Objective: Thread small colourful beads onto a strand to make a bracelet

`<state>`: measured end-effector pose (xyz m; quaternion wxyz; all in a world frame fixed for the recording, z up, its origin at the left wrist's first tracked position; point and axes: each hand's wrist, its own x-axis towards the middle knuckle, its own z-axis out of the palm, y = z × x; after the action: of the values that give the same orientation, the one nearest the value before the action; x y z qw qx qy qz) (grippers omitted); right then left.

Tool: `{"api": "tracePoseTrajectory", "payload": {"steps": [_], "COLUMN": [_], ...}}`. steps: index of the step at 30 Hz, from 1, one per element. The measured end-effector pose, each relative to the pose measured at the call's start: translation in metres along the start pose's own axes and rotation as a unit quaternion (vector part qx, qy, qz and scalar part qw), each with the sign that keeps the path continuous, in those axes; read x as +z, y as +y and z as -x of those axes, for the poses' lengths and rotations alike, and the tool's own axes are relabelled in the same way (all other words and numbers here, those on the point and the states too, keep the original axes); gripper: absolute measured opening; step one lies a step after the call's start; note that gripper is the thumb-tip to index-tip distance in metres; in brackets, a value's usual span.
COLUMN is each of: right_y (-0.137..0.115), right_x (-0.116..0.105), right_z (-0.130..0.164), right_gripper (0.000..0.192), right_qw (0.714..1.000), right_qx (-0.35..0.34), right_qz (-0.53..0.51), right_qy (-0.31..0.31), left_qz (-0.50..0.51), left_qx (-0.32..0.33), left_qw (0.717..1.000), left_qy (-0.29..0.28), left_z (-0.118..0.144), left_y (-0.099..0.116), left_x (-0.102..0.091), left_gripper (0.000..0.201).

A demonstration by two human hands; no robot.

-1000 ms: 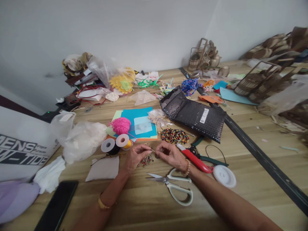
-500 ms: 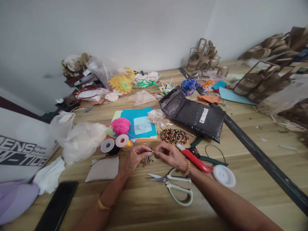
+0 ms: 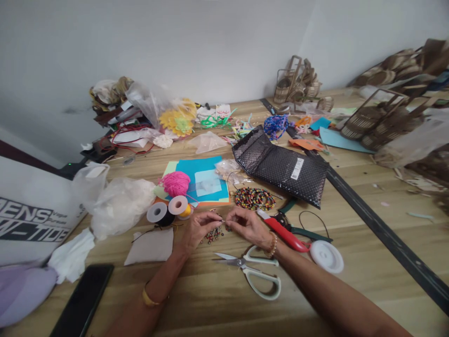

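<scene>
Hands (image 3: pixel 224 224) pinching thin thread above loose beads (image 3: pixel 212 234), scissors (image 3: pixel 254 271) near, bare table (image 3: pixel 217 299) toward edge

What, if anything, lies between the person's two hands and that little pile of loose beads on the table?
Nothing visible does. The left hand and right hand meet fingertip to fingertip just above the loose beads, which lie uncovered on the table. The scissors lie nearer the person, off that path.

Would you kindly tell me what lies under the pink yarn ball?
The pink yarn ball rests on stacked coloured paper sheets, blue uppermost; anything directly beneath it is covered.
</scene>
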<state>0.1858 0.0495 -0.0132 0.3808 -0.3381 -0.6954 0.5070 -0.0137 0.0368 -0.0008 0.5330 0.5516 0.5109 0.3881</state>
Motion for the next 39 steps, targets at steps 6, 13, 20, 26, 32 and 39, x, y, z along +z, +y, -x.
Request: {"api": "tracePoseTrajectory", "payload": {"steps": [6,13,20,26,32,39], "right_y": [-0.003,-0.001,0.002,0.006,0.003,-0.005], "right_x": [-0.001,0.000,0.001,0.003,0.003,0.002], "right_z": [0.000,0.000,0.000,0.001,0.000,0.001], "right_gripper": [0.022,0.023,0.024,0.027,0.028,0.029], "right_qw": [1.000,1.000,1.000,0.998,0.998,0.997], "right_qx": [-0.003,-0.002,0.017,0.040,0.041,0.042], "right_qz": [0.007,0.008,-0.017,-0.050,-0.052,-0.071], "right_qy": [-0.009,-0.006,-0.004,-0.009,-0.006,0.007], "left_qz": [-0.016,-0.022,-0.028,-0.026,-0.028,-0.070], "left_qx": [-0.003,-0.006,0.009,0.005,0.008,0.068], "left_qw": [1.000,1.000,0.999,0.999,0.999,0.995], "left_qy": [-0.001,-0.008,-0.024,-0.019,-0.023,-0.007], "left_z": [0.000,0.001,0.001,0.001,0.001,0.002], "left_y": [0.003,0.004,0.006,0.002,0.004,0.014], "left_x": [0.000,0.002,0.002,0.002,0.002,0.003], "left_gripper": [0.014,0.013,0.011,0.013,0.016,0.020]}}
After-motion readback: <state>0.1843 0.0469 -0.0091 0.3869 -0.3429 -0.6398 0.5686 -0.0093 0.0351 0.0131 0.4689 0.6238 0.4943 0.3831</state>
